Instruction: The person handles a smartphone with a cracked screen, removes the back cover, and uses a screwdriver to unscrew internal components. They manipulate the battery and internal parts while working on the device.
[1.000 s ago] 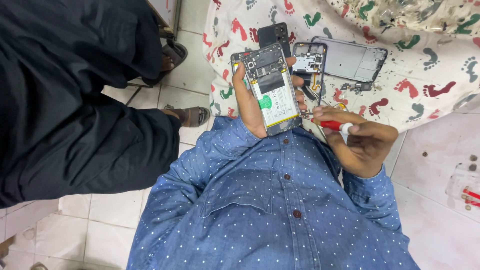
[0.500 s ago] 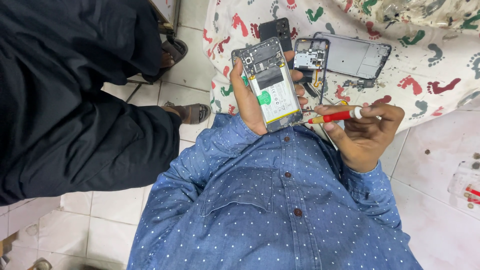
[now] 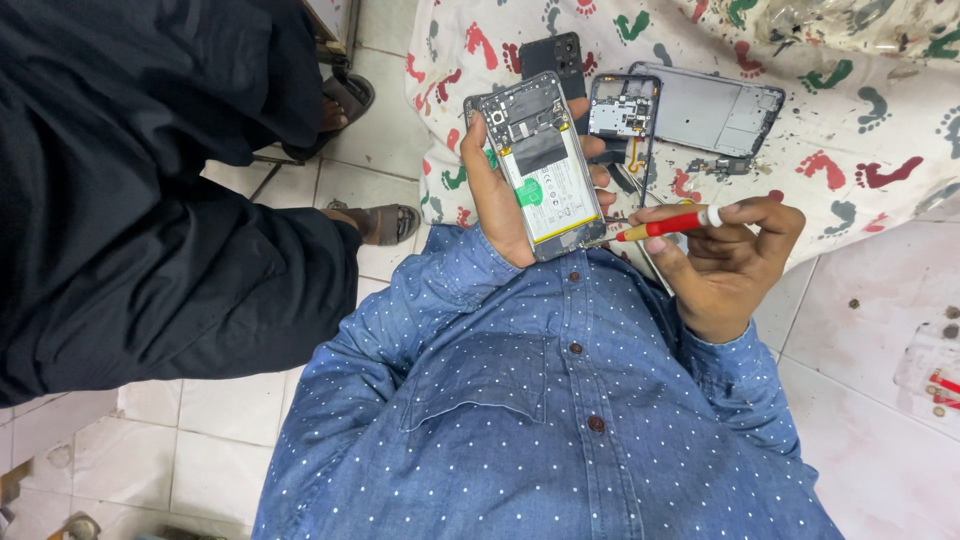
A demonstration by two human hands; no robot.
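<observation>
The left hand (image 3: pixel 492 190) grips an opened smartphone with its back off, white battery and dark circuit board exposed (image 3: pixel 540 165), holding it upright above the blue dotted shirt (image 3: pixel 540 400). The right hand (image 3: pixel 725 260) pinches a red-handled screwdriver with a yellow collar (image 3: pixel 665 226), its tip at the phone's lower edge. Beyond them, a grey phone frame (image 3: pixel 715 108) and a black back cover (image 3: pixel 556 55) lie on a white cloth printed with coloured footprints (image 3: pixel 860 150).
</observation>
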